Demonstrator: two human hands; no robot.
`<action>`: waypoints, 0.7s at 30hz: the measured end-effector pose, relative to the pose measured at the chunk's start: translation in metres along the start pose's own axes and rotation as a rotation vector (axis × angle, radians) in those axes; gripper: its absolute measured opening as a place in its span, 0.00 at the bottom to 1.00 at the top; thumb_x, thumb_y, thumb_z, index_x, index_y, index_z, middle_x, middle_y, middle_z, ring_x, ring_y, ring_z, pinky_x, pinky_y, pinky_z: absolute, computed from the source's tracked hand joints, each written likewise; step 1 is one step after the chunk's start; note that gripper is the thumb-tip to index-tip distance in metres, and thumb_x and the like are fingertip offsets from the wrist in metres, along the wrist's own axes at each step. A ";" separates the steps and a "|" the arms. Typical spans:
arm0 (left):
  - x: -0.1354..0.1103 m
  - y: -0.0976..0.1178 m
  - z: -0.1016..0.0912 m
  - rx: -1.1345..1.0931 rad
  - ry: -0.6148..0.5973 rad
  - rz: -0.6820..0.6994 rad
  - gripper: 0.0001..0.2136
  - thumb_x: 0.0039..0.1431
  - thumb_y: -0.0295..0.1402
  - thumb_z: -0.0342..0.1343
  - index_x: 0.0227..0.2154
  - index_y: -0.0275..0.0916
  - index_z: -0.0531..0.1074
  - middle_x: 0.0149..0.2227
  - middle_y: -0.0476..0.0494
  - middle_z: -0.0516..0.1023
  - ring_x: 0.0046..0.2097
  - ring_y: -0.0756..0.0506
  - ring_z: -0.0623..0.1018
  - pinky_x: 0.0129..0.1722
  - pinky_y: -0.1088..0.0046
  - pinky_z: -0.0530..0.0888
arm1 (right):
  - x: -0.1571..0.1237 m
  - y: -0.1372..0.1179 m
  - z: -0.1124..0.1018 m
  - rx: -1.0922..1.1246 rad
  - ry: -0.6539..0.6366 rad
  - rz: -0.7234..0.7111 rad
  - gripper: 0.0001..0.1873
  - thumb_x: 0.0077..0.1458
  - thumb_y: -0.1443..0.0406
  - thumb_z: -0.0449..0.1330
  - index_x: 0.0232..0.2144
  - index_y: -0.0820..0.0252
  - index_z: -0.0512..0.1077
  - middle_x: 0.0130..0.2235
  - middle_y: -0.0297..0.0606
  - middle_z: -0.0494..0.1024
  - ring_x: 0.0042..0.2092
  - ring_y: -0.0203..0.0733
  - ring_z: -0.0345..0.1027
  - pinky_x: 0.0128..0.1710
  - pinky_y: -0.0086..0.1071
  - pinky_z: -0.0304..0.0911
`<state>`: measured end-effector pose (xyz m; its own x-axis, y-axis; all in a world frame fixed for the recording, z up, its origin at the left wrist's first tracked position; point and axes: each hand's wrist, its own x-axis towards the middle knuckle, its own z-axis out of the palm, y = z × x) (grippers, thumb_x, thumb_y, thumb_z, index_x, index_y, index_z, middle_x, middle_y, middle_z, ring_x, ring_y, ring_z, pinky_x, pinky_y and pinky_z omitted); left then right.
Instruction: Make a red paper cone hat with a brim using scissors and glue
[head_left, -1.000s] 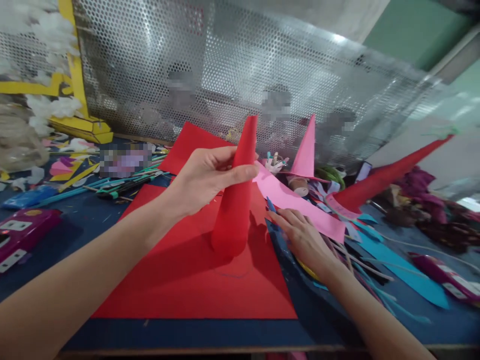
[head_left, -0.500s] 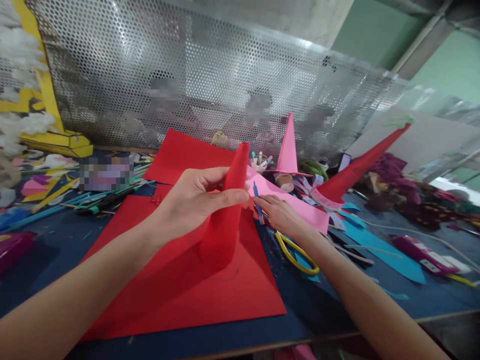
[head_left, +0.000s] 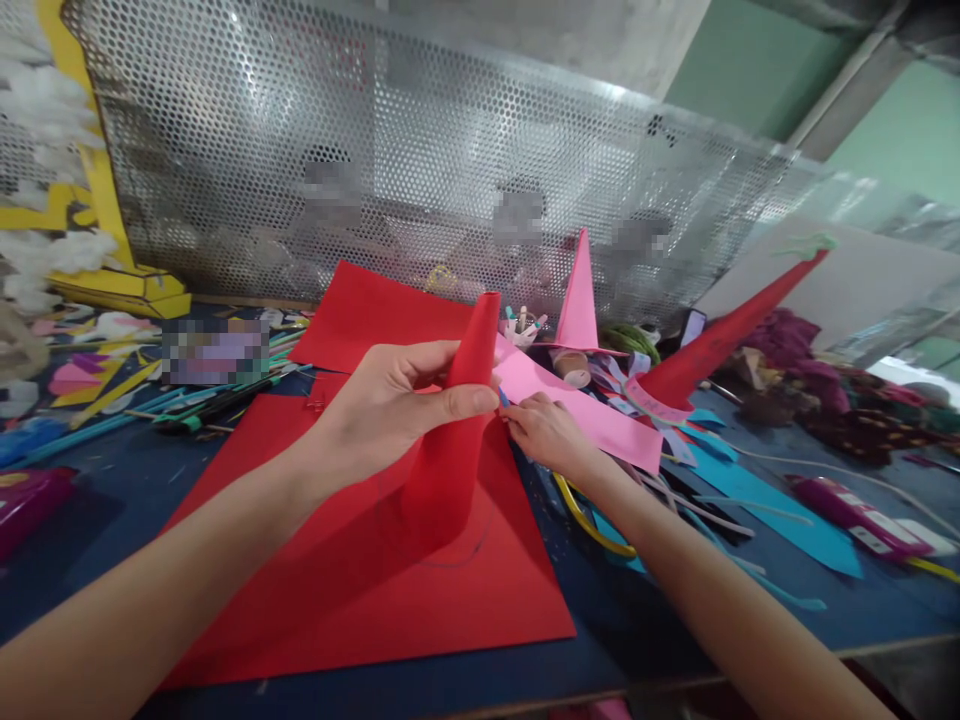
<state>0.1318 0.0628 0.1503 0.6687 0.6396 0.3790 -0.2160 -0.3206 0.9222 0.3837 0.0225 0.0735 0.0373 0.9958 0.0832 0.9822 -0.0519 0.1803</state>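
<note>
My left hand [head_left: 397,405] is closed around a rolled red paper cone [head_left: 454,430], holding it upright over a large red paper sheet [head_left: 390,570] on the blue table. My right hand [head_left: 544,432] is beside the cone's right edge, fingers pinched on a small blue pen-like object [head_left: 503,398] that is mostly hidden. A pink paper strip [head_left: 585,410] lies just behind my right hand.
A second red sheet [head_left: 367,310] lies further back. A pink cone [head_left: 579,300] and a long red cone [head_left: 720,335] stand at the right. Yellow-handled scissors [head_left: 581,515], blue paper strips [head_left: 757,500], sticks [head_left: 202,395] and craft scraps litter the table. A perforated metal screen [head_left: 450,160] closes the back.
My right hand moved from the table's clutter up to the cone's right edge and closed on the small blue object. The left hand lowered the cone slightly; scissors became uncovered.
</note>
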 end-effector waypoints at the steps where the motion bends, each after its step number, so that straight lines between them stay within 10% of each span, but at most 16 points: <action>1: 0.000 0.000 0.000 -0.003 0.001 -0.001 0.11 0.51 0.39 0.65 0.35 0.38 0.79 0.35 0.47 0.78 0.37 0.48 0.75 0.33 0.76 0.72 | 0.000 -0.001 0.000 0.001 0.002 -0.001 0.16 0.64 0.64 0.48 0.45 0.57 0.75 0.41 0.47 0.78 0.49 0.52 0.66 0.44 0.38 0.58; 21: -0.001 -0.004 -0.002 -0.023 0.005 -0.011 0.10 0.52 0.37 0.65 0.36 0.40 0.79 0.35 0.48 0.80 0.35 0.48 0.77 0.34 0.76 0.74 | 0.052 0.033 0.005 0.204 0.089 0.173 0.17 0.50 0.69 0.59 0.45 0.60 0.74 0.40 0.39 0.81 0.40 0.42 0.74 0.36 0.28 0.60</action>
<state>0.1307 0.0648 0.1460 0.6673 0.6466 0.3696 -0.2250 -0.2981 0.9276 0.4188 0.0730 0.0784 0.2007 0.9624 0.1829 0.9796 -0.1958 -0.0445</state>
